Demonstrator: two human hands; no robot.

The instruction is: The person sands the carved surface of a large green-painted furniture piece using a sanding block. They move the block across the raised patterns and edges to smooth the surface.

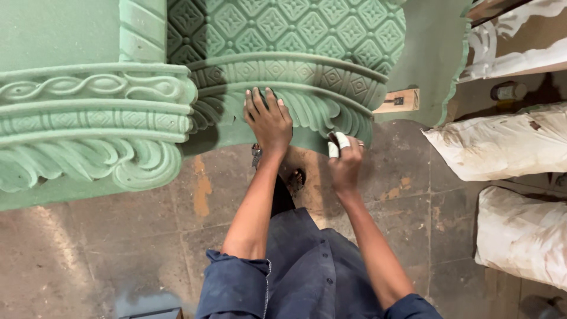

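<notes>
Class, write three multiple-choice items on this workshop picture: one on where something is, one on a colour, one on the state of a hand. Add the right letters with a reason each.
1. Where does the left hand rest?
A. On the carved moulding
B. On the floor
C. On a sack

2. What colour is the carved moulding?
A. Red
B. Green
C. Yellow

3. How is the right hand holding?
A. Flat and empty
B. Closed around a small white piece
C. Gripping a hammer

Answers:
1 A, the fingers lie spread on the leaf-patterned band.
2 B, the whole carved surface is pale green.
3 B, the fingers curl around a white piece, pressed at the lower edge of the moulding.

White sacks lie to the right on the stone floor.
</notes>
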